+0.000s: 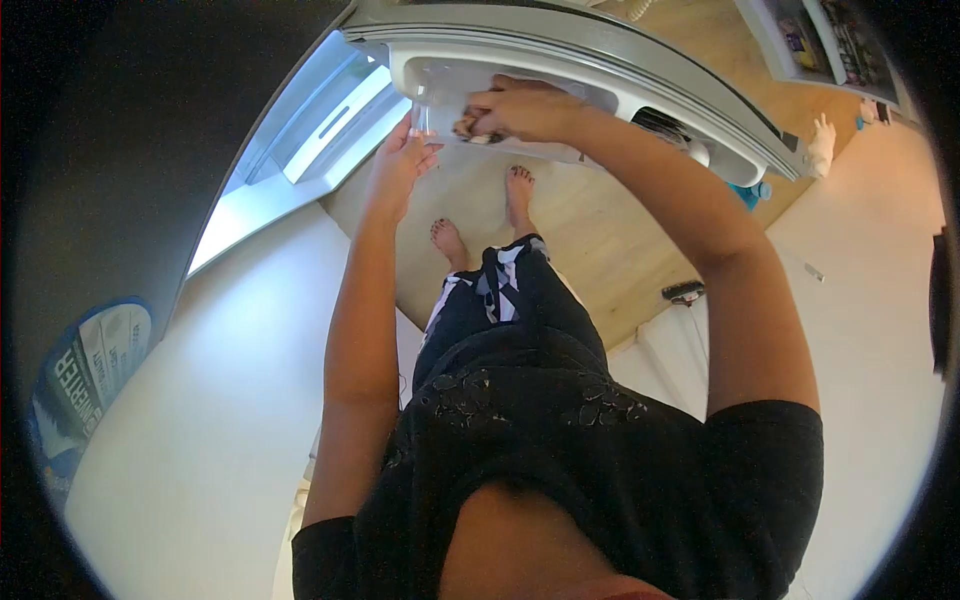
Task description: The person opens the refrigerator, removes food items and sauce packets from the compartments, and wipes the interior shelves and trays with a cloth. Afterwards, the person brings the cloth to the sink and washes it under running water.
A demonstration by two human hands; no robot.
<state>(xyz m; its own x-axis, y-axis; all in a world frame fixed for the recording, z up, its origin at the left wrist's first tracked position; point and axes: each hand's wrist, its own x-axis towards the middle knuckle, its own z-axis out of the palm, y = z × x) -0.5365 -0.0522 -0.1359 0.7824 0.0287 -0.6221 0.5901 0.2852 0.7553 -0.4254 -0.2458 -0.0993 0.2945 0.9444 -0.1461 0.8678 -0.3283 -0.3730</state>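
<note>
A clear door bin (pixel 445 88) sits in the white inner frame of an open fridge door (pixel 560 52). At its left corner, my left hand (pixel 400 170) grips the lower edge, with the fingers partly hidden behind the clear plastic. My right hand (pixel 535 110) is over the middle of the bin, its fingers closed on a bunched brown-and-black patterned cloth (pixel 478 127). The cloth lies against the bin's clear wall and is slightly blurred. Some of the right fingertips are hidden by the cloth and hand.
Right of my right wrist is another door compartment (pixel 735 150) with items inside. Below it hangs a blue bottle (pixel 750 193). My bare feet (pixel 450 242) stand on the wooden floor (pixel 610 240). A dark brush head (pixel 683 292) lies by the wall. A dark fridge panel (pixel 130 150) fills the left.
</note>
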